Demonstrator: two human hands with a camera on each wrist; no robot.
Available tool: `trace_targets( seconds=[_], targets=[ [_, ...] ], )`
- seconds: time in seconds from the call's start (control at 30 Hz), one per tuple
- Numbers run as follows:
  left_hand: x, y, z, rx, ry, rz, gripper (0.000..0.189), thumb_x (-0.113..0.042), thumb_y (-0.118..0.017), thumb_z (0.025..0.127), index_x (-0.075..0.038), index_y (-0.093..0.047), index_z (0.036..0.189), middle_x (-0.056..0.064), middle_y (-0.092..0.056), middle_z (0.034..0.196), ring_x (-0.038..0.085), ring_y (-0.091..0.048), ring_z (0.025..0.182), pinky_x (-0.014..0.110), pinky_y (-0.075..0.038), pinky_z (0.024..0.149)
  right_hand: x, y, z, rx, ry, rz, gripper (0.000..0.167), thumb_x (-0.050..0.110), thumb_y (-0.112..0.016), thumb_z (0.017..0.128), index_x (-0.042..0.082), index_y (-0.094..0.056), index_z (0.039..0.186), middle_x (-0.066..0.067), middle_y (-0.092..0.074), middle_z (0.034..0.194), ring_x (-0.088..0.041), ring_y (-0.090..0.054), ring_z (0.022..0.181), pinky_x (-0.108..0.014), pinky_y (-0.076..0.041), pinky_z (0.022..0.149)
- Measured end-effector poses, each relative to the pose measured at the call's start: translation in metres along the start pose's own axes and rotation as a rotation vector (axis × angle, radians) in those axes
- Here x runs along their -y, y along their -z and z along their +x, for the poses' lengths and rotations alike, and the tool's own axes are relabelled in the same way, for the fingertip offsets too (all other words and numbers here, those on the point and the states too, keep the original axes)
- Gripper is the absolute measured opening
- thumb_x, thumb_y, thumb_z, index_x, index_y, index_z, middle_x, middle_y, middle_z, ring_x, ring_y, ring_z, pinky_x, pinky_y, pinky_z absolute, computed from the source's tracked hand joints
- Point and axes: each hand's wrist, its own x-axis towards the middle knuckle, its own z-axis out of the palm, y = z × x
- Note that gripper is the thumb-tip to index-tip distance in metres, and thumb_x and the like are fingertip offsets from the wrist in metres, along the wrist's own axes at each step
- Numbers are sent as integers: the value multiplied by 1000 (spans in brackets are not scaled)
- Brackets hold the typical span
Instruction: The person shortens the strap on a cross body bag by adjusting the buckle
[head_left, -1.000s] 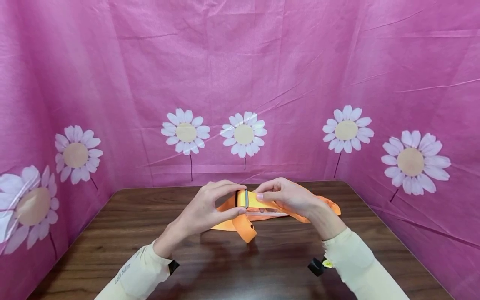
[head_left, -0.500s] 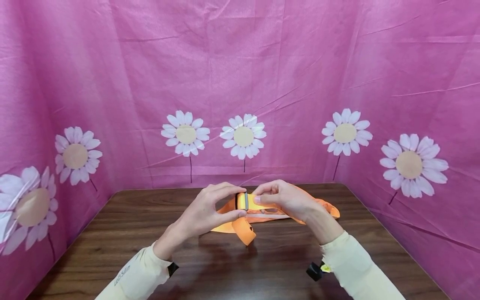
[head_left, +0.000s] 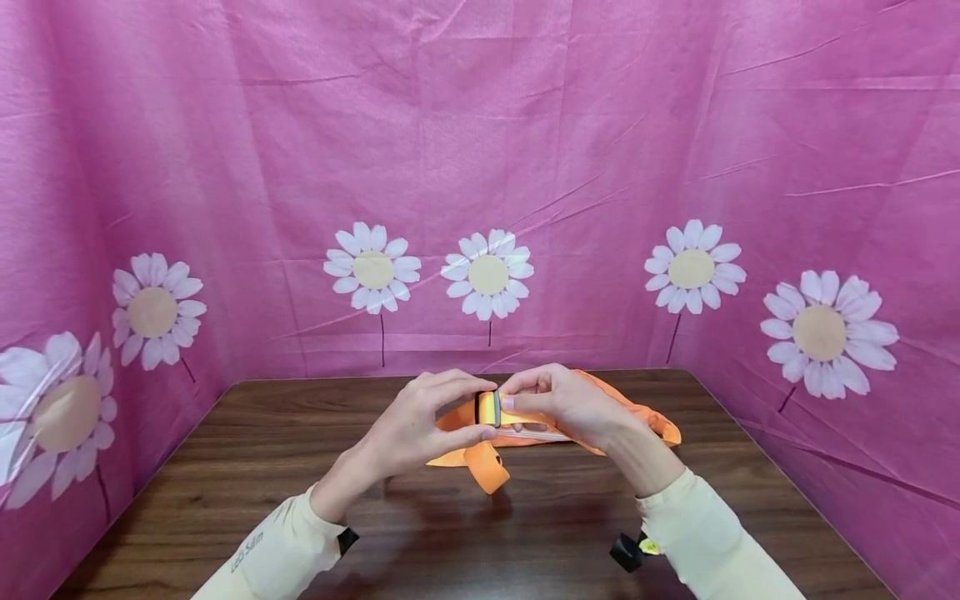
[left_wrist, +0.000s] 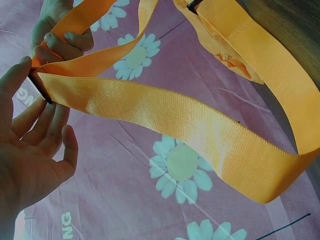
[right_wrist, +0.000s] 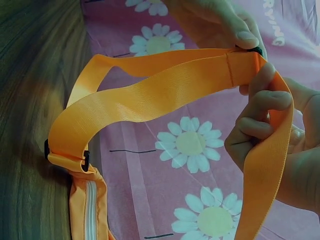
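Orange strap (left_wrist: 150,105) held over the desk (head_left: 420,542): my left fingers (head_left: 459,387) pinch its dark buckle (head_left: 497,410), my right fingers (head_left: 531,403) pinch the strap, closer to that buckle than a second ago.

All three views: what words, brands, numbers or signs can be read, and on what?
"NG": pink flower-printed cloth, left wrist view; other lettering there is unclear.
"RYING": same cloth, right wrist view.
Pale cream fabric left sleeve, head view: lettering too blurred.
Small yellow patch, head view: too small to read.
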Motion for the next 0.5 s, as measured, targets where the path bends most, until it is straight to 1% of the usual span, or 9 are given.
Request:
trace_targets(
  seconds=[0.03,0.13,0.2,0.23,0.27,0.37,0.43,0.47,0.5],
  targets=[
    [0,0,0,1,0,2,49,-35,-84,87,-13,-70,128,-9,-68,118,9,-61,102,38,-45,86,0,0,0,-1,-1,1,31,24,-71,98,0,-73,118,-19,-68,110,-29,-61,102,-37,-53,85],
    [0,2,0,4,2,10,49,-35,-83,87,-13,-70,128,-9,-68,119,8,-61,105,38,-45,86,-1,3,0,11,8,9,31,22,-70,99,-2,-72,118,-15,-69,100,-23,-60,88,-32,-52,79],
    [0,3,0,6,7,14,49,-35,-83,87,-13,-70,129,-9,-68,120,8,-61,107,39,-45,88,-2,6,0,19,17,3,30,21,-69,99,-3,-71,118,-12,-68,92,-20,-58,80,-30,-50,74],
    [0,4,0,7,10,16,49,-35,-83,87,-13,-69,129,-9,-68,120,8,-61,107,39,-45,88,-2,8,-1,18,21,-12,29,21,-69,99,-2,-72,117,-9,-66,85,-19,-55,73,-28,-49,70],
    [0,5,0,7,13,16,49,-34,-83,87,-13,-69,129,-8,-68,121,8,-61,108,40,-45,89,-2,10,-1,16,25,-25,29,20,-69,99,-2,-72,116,-8,-65,83,-19,-54,73,-29,-48,69],
    [1,6,0,4,25,15,49,-33,-83,87,-12,-69,129,-8,-67,122,10,-61,109,41,-45,90,-1,17,-2,3,39,-80,26,18,-69,98,-1,-73,115,-8,-63,81,-20,-55,79,-31,-47,73],
    [1,7,0,1,31,12,49,-32,-83,87,-12,-69,130,-7,-67,122,11,-61,109,41,-45,91,-1,21,-2,-12,43,-115,24,18,-70,98,0,-73,114,-8,-63,82,-22,-55,84,-33,-48,76],
    [1,7,0,1,34,8,49,-32,-83,87,-12,-69,130,-7,-67,122,12,-61,109,42,-46,91,-1,22,-3,-12,46,-121,24,17,-70,97,-1,-73,113,-8,-65,86,-23,-55,90,-34,-48,80],
    [1,7,0,0,37,5,49,-32,-83,87,-12,-69,130,-7,-67,122,12,-61,109,42,-45,91,-1,24,-3,-14,49,-130,23,16,-70,97,-1,-74,113,-9,-65,86,-23,-55,90,-35,-48,80]
  ],
)
